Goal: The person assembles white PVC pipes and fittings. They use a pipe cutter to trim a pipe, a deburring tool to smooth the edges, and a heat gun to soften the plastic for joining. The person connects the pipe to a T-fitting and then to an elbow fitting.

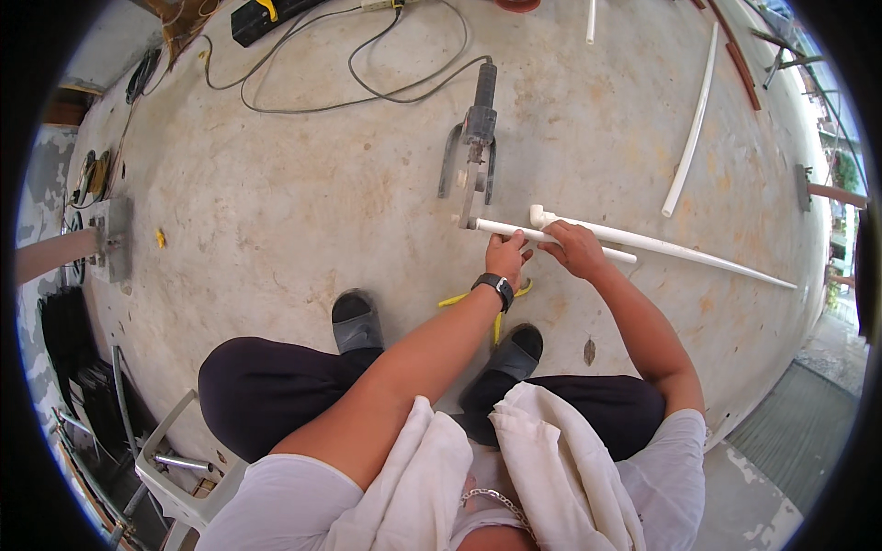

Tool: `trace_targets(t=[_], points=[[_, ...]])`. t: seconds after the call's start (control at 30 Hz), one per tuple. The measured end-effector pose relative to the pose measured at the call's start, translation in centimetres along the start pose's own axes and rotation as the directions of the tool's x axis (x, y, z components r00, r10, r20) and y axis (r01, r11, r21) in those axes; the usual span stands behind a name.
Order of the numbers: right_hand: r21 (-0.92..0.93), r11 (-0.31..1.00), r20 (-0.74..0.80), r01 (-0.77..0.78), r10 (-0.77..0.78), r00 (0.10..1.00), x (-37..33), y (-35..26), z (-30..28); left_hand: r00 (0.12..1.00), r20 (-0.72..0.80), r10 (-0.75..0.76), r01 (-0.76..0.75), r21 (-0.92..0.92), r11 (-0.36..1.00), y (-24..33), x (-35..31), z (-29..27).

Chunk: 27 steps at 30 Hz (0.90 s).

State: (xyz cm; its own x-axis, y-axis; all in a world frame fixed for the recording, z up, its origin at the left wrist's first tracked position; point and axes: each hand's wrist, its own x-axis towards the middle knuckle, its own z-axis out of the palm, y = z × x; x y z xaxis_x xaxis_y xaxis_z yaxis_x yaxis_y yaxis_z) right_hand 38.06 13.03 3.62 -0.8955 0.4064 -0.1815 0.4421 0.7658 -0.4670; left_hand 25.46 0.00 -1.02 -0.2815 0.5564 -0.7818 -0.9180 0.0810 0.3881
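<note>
A short white plastic pipe (621, 254) lies across in front of me, its left end against the dark round fitting of a pipe welding iron (480, 124). My left hand (507, 257) has its fingers closed on the pipe near that end. Farther right along it, my right hand (574, 248) wraps over the pipe, hiding part of it. Just beyond my hands rests a longer white pipe (689, 250) with a white elbow fitting (539, 216) beside its left end. A yellow-handled tool (452, 300) is partly hidden below my left wrist.
The iron's grey cable (367, 87) loops over the concrete floor (276, 184). Another white pipe (694, 129) lies at the far right. A dark case (262, 20) is at the back left. A plastic chair (175, 450) stands lower left. My sandalled feet (356, 326) are close to the tool.
</note>
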Motion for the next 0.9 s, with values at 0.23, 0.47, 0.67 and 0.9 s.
trace_targets(t=[0.23,0.47,0.67,0.9], points=[[0.018,0.999,-0.004,-0.032,0.032,0.999,0.0,0.6,-0.5,0.998,0.063,0.012,-0.008,-0.056,0.998,0.5,0.4,-0.3],[-0.092,0.983,-0.064,-0.159,0.153,0.986,-1.5,1.0,-0.7,0.999,-0.017,0.031,-0.031,0.030,0.999,0.4,0.3,0.0],[-0.113,0.986,-0.135,-0.119,0.104,0.985,-2.1,1.4,0.2,0.999,-0.043,0.012,-0.009,0.077,0.997,0.7,0.4,-0.4],[-0.133,0.989,-0.002,-0.062,0.063,0.998,-2.3,2.2,-1.0,0.999,0.035,-0.016,0.015,0.037,0.999,0.8,0.5,-0.9]])
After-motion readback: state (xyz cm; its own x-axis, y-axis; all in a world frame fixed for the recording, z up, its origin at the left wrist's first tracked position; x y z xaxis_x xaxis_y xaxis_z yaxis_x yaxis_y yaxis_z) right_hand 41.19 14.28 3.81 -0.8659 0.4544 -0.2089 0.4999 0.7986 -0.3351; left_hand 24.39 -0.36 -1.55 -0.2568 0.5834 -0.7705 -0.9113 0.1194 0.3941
